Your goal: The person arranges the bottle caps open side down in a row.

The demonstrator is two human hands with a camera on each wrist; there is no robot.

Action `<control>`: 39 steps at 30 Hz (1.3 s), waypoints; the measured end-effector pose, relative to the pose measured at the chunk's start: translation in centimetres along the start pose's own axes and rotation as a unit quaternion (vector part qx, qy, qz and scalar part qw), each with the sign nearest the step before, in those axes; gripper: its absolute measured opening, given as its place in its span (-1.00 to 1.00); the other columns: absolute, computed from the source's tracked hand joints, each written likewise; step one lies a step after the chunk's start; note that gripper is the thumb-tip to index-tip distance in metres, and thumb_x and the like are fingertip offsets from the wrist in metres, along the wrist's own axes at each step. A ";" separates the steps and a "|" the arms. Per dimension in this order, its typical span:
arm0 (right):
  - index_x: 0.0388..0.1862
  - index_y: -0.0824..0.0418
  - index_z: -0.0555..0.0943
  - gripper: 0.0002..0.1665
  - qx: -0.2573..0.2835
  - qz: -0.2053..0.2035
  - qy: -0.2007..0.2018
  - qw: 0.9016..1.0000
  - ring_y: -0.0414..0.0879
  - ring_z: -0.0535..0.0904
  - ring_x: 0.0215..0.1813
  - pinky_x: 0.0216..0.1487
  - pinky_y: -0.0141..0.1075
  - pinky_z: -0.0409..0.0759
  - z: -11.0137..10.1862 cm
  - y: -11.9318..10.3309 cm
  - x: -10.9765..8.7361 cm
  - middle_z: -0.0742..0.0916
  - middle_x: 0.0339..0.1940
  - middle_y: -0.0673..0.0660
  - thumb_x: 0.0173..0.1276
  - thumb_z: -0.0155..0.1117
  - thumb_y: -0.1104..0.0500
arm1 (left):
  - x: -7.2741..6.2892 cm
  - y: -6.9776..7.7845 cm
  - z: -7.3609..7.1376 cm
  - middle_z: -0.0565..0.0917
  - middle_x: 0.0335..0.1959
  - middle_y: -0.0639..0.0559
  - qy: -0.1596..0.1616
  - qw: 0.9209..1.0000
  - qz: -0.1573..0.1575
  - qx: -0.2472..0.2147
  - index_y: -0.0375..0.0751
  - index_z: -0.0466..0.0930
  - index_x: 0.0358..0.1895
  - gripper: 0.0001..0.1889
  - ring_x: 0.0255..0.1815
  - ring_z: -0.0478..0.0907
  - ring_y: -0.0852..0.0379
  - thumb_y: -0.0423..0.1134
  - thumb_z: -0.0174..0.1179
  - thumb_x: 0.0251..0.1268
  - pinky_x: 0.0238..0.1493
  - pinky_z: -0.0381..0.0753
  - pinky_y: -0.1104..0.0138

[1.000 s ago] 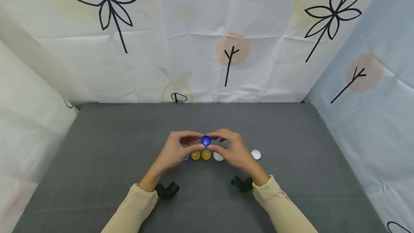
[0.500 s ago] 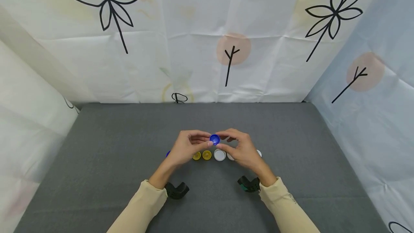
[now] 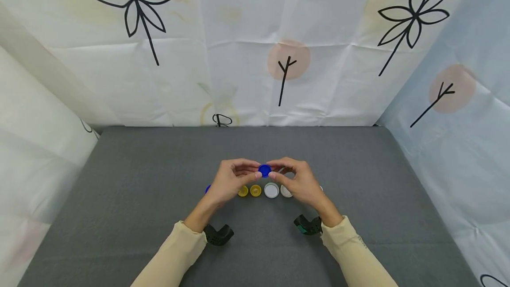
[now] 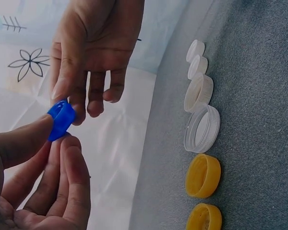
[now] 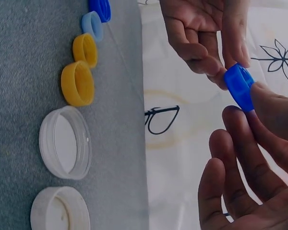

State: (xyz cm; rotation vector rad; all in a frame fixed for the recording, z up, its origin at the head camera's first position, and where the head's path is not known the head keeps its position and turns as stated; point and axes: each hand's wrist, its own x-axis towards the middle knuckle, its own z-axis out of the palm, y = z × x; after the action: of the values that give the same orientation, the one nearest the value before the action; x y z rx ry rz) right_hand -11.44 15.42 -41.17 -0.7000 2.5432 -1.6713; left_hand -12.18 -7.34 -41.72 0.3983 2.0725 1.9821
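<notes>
A dark blue bottle cap (image 3: 264,170) is held up above the table between both hands. My left hand (image 3: 231,181) pinches one side of it with thumb and fingertips. From the other side my right hand (image 3: 296,181) pinches it too, its remaining fingers loosely bent. Below them a row of caps lies on the cloth: yellow caps (image 4: 203,176), a clear-rimmed cap (image 5: 66,142), white caps (image 4: 198,92), a light blue cap (image 5: 92,26) and another dark blue cap (image 5: 100,9). In the head view the hands partly hide this row.
A grey cloth (image 3: 255,242) covers the table. White printed curtains (image 3: 239,48) stand behind it and along both sides. Black wrist mounts (image 3: 218,235) sit on both forearms, below cream sleeves (image 3: 167,251).
Both hands have shifted right with the blue cap. The cap has turned: its hollow inside faced the head camera earlier, and now a more solid blue face shows.
</notes>
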 end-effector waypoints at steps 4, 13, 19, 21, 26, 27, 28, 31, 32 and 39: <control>0.06 0.30 0.72 -0.75 0.028 0.025 0.001 0.999 0.12 0.68 -0.12 -0.02 -0.10 0.64 -0.1 -0.1 0.1 0.77 -0.13 0.14 0.46 0.33 0.27 | 0.0 0.0 0.0 0.75 -0.10 -0.16 0.006 1.000 0.001 -0.015 -0.35 0.71 0.04 -0.77 0.02 0.66 -0.34 -0.37 0.32 0.38 0.08 0.64 -0.02; -0.01 0.27 0.74 -0.80 0.030 -0.014 0.024 0.999 -0.01 0.65 -0.15 -0.05 -0.15 0.63 0.3 0.1 0.2 0.75 -0.21 0.10 0.43 0.35 0.32 | 0.3 -0.1 -0.1 0.76 -0.14 -0.19 0.010 1.000 -0.007 -0.024 -0.35 0.72 0.01 -0.79 0.00 0.64 -0.43 -0.30 0.26 0.46 0.09 0.60 -0.15; -0.03 0.21 0.76 -0.79 0.007 -0.058 0.051 0.997 -0.07 0.64 -0.12 -0.04 -0.14 0.62 0.6 0.1 0.4 0.76 -0.18 0.06 0.39 0.38 0.35 | 0.4 0.0 -0.1 0.75 -0.13 -0.28 0.004 0.999 -0.024 -0.042 -0.36 0.70 0.02 -0.77 0.02 0.61 -0.47 -0.26 0.27 0.47 0.09 0.60 -0.14; -0.03 0.21 0.76 -0.78 0.001 -0.070 0.059 0.996 -0.07 0.65 -0.11 -0.04 -0.08 0.62 0.7 0.2 0.4 0.76 -0.17 0.06 0.37 0.39 0.36 | 0.4 0.0 -0.1 0.75 -0.12 -0.27 0.003 0.999 -0.027 -0.046 -0.36 0.70 0.02 -0.76 0.03 0.61 -0.46 -0.25 0.27 0.46 0.10 0.59 -0.15; -0.03 0.24 0.76 -0.76 -0.003 -0.086 0.063 0.994 -0.04 0.65 -0.10 -0.05 0.00 0.62 0.7 0.2 0.4 0.76 -0.15 0.10 0.34 0.40 0.39 | 0.3 0.2 -0.1 0.73 -0.05 -0.31 -0.001 0.999 -0.025 -0.042 -0.36 0.69 0.04 -0.74 0.07 0.62 -0.42 -0.26 0.30 0.43 0.15 0.56 -0.16; -0.02 0.25 0.75 -0.75 0.001 -0.083 0.059 0.995 -0.04 0.65 -0.10 -0.05 -0.01 0.62 0.7 0.1 0.4 0.76 -0.15 0.10 0.35 0.39 0.39 | 0.3 0.2 -0.1 0.73 -0.05 -0.29 0.000 0.999 -0.022 -0.039 -0.36 0.69 0.04 -0.74 0.08 0.62 -0.41 -0.27 0.31 0.42 0.15 0.56 -0.15; -0.01 0.26 0.75 -0.75 0.004 -0.079 0.055 0.995 -0.04 0.65 -0.10 -0.05 -0.03 0.63 0.6 0.0 0.4 0.76 -0.15 0.11 0.35 0.39 0.39 | 0.3 0.2 -0.1 0.73 -0.04 -0.29 0.000 0.999 -0.018 -0.037 -0.36 0.69 0.05 -0.74 0.08 0.62 -0.40 -0.28 0.31 0.42 0.16 0.56 -0.14; 0.02 0.28 0.73 -0.74 0.022 -0.059 0.035 0.997 -0.03 0.65 -0.09 -0.03 -0.11 0.64 0.4 -0.1 0.5 0.75 -0.13 0.11 0.36 0.38 0.39 | 0.2 0.3 -0.1 0.73 -0.05 -0.21 0.003 1.000 -0.006 -0.024 -0.35 0.69 0.06 -0.74 0.06 0.66 -0.31 -0.31 0.32 0.40 0.12 0.62 -0.01; 0.03 0.29 0.73 -0.73 0.029 -0.053 0.028 0.998 -0.02 0.65 -0.08 -0.03 -0.13 0.64 0.3 -0.2 0.5 0.75 -0.12 0.12 0.36 0.38 0.39 | 0.2 0.3 -0.1 0.74 -0.05 -0.17 0.004 1.000 -0.001 -0.021 -0.35 0.68 0.06 -0.74 0.05 0.67 -0.26 -0.31 0.33 0.39 0.10 0.64 0.05; 0.09 0.31 0.70 -0.68 0.048 -0.017 -0.007 0.999 0.04 0.64 -0.05 0.00 -0.17 0.64 -0.2 -0.3 0.7 0.74 -0.05 0.15 0.36 0.40 0.35 | 0.2 0.2 -0.1 0.68 0.01 -0.23 -0.008 0.998 0.047 -0.032 -0.43 0.65 0.07 -0.73 0.03 0.70 -0.09 -0.47 0.32 0.34 0.07 0.66 0.24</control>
State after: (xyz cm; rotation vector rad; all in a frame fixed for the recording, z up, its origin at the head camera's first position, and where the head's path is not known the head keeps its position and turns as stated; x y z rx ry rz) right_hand -12.04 15.17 -40.68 -0.7495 2.4364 -1.7772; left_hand -12.40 -7.34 -41.53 0.5057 2.0091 2.0854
